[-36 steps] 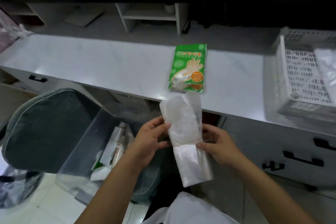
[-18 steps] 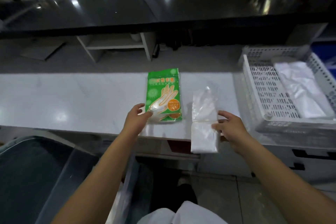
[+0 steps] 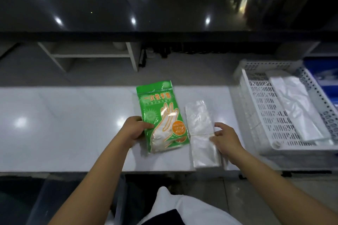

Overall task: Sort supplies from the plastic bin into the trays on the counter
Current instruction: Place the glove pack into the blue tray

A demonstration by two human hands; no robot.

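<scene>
**A:** Why were both packs lying side by side on the counter point(image 3: 64, 124) and not in a tray?

**B:** As I judged it, I was lining them up before choosing trays. My left hand point(image 3: 134, 129) pinched the left edge of the green glove pack point(image 3: 162, 117), thumb on top and fingers curled beneath. My right hand point(image 3: 225, 138) rested with loosely spread fingers against the right edge of the clear bag bundle point(image 3: 201, 133), steadying it rather than gripping.

**A:** How did they look?

**B:** The green pack was flat and glossy, printed with a hand outline. The bundle was thin clear film, cinched across its middle, its near end at the counter's edge. The white tray point(image 3: 259, 107) to the right already held similar folded film point(image 3: 300, 111).
</scene>
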